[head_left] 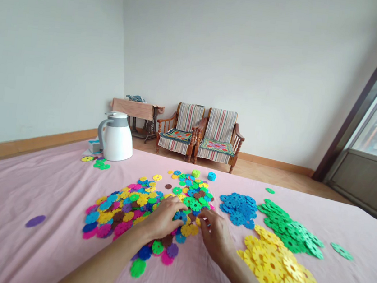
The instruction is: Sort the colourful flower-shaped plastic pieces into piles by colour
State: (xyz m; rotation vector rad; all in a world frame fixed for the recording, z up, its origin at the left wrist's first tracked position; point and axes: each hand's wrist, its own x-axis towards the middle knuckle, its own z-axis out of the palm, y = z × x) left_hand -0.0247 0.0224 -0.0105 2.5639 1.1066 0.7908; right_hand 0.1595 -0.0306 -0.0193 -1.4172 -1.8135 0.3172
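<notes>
discs (pixel 196 201) sit between your hands, part of the mixed pile (pixel 120 229) on the pink cloth (pixel 6 211). left hand (pixel 165 218) is over the pile, fingers bent, thumb parted from them; a blue disc (pixel 180 216) shows in that gap, can't tell if you're gripping it. right hand (pixel 216 235) is at the pile's right edge, fingers curled in; can't tell what, if anything, they hold.

handling, my read: spread overlapping discs flat with your fingertips, then pinch one by the rim. notches likely catch on neighbours, so lift straight, don't drag. mind your right forearm (pixel 247 280) by the yellow heap (pixel 282 270); loose layers there could slide.

materials: discs look like thin, stiff plastic, round, notched rims, hole in the middle. blue heap (pixel 238 208) and green heap (pixel 290 230) lie beyond your right hand, one colour each. cloth looks soft, wrinkled.
</notes>
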